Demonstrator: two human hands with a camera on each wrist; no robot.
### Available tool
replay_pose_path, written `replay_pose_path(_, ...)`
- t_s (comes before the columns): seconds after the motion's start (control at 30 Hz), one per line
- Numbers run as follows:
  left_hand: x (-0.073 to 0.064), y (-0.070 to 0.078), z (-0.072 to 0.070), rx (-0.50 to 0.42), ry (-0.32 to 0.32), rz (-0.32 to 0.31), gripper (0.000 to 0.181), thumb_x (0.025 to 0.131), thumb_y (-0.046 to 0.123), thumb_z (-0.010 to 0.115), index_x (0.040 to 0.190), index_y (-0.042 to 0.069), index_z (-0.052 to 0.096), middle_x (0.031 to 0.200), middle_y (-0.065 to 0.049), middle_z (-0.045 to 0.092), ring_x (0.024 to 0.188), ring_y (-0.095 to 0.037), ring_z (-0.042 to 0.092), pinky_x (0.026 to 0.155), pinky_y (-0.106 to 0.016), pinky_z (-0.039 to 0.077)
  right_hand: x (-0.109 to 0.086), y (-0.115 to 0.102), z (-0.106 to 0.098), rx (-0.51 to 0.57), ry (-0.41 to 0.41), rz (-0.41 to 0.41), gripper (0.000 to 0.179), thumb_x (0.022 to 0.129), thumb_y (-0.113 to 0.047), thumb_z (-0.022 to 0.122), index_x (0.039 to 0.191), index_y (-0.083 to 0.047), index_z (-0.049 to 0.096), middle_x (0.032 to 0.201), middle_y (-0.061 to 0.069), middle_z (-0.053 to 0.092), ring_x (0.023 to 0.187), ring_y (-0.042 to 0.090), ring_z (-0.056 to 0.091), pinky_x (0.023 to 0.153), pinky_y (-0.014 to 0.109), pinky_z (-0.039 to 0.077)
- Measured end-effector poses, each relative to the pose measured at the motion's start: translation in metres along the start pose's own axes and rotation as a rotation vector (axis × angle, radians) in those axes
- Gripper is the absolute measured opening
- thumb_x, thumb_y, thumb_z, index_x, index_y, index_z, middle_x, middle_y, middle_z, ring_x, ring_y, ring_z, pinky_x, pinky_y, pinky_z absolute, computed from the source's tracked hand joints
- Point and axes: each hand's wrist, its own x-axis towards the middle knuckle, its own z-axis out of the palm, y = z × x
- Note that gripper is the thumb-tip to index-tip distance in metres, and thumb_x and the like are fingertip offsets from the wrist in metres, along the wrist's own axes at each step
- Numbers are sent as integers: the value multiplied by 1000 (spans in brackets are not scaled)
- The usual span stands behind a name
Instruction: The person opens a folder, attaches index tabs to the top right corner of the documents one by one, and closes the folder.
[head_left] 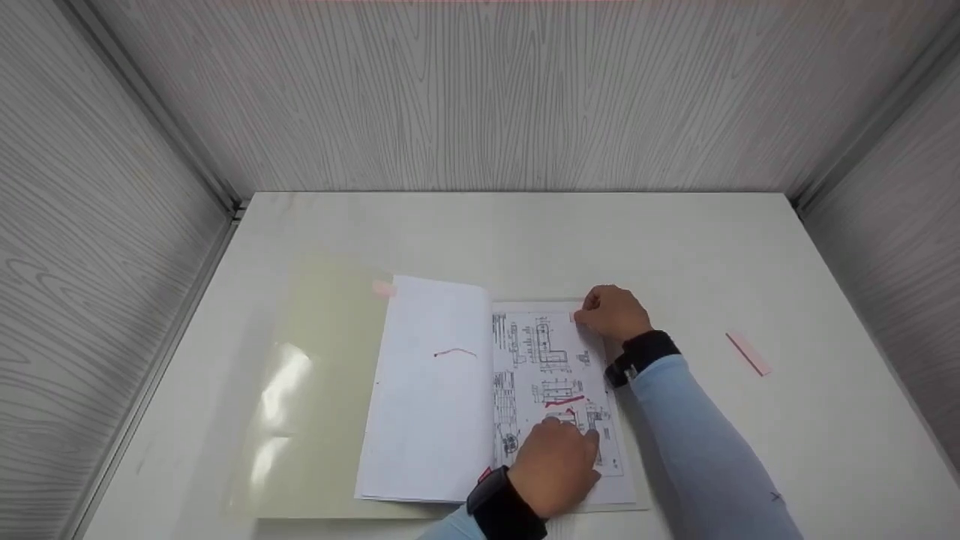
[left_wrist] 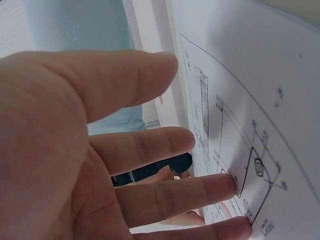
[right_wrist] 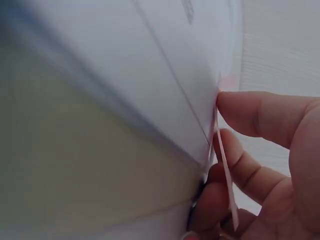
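Observation:
An open booklet shows a printed page of technical drawings (head_left: 525, 386) on its right side, with red pen marks. My right hand (head_left: 616, 311) is at that page's upper right corner. In the right wrist view, its thumb and fingers pinch a thin pink sticky note (right_wrist: 227, 177) against the page edge, part of it hanging down between the fingers. My left hand (head_left: 556, 466) rests on the lower part of the drawing page, its fingers (left_wrist: 175, 197) extended and fingertips on the paper.
The booklet's turned white page (head_left: 424, 420) has a red squiggle and a pink tab (head_left: 383, 288) at its upper left corner. Beneath it lies a glossy yellowish cover (head_left: 322, 420). A pink sticky-note pad (head_left: 748, 354) lies to the right on the white table (head_left: 420, 229). Grey wood-grain panels surround the table.

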Motion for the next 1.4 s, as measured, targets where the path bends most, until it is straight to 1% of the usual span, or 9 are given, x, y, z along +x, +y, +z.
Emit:
replay_pose_path(0.17,1,1,2,5,-5,-12,35,88,38,67,111,13,68,84,-4,67,74,-18,59,74,-35,49,-1,-7,3,-59,-3,13,24,84,-32,63,85,-8,60,79,8,59,65,24,53,53,33,40)
replay_pose_path(0.27,1,2,1,20,1,-10,35,87,39,67,111,13,68,83,-4,67,74,-19,59,73,-35,48,-1,-8,2,-65,-9,17,27,84,-34,64,85,-8,60,78,8,58,65,23,52,52,32,39)
replay_pose_path(0.5,1,2,-1,-3,-2,-11,34,87,38,68,111,13,68,84,-4,67,75,-18,59,74,-35,48,1,-4,-4,-49,-99,-4,33,81,-34,72,96,-6,59,90,10,59,77,25,52,62,33,40)
replay_pose_path(0.6,1,3,-2,-8,-11,-17,34,87,38,68,111,13,68,85,-5,68,76,-19,59,75,-35,49,3,0,-5,-41,-133,-3,34,83,-34,71,100,-7,59,95,10,59,82,26,52,66,34,41)
replay_pose_path(0.8,1,3,-2,-27,-22,-33,35,88,39,67,111,13,68,85,-4,68,76,-18,59,75,-34,48,7,5,-7,-45,-131,-28,24,89,-25,61,104,-6,60,99,11,60,85,27,54,70,35,43)
replay_pose_path(0.93,0,3,-3,-43,-26,-40,36,88,39,67,113,13,67,86,-4,68,77,-19,59,77,-34,48,8,7,-8,-40,-146,-37,22,89,-17,57,108,-5,60,103,12,59,88,27,53,74,36,43)
replay_pose_path(1.07,0,3,-2,-38,-17,-36,35,88,39,67,112,14,68,85,-3,68,76,-18,59,76,-34,48,8,7,-10,-37,-154,-41,23,88,-15,56,109,-5,60,105,13,58,90,28,52,76,37,42)
replay_pose_path(1.27,0,3,-2,-13,-13,-31,36,87,41,68,111,13,68,84,-4,67,75,-19,59,74,-34,49,4,-1,-9,1,-117,23,27,86,-32,60,96,-6,60,91,9,59,77,25,53,64,33,41)
replay_pose_path(1.4,0,3,-2,-12,-13,-34,37,87,40,68,112,13,68,86,-5,68,77,-20,60,75,-35,49,2,-10,-7,-35,-91,59,31,84,-35,61,92,-5,60,87,10,59,74,26,53,60,33,42)
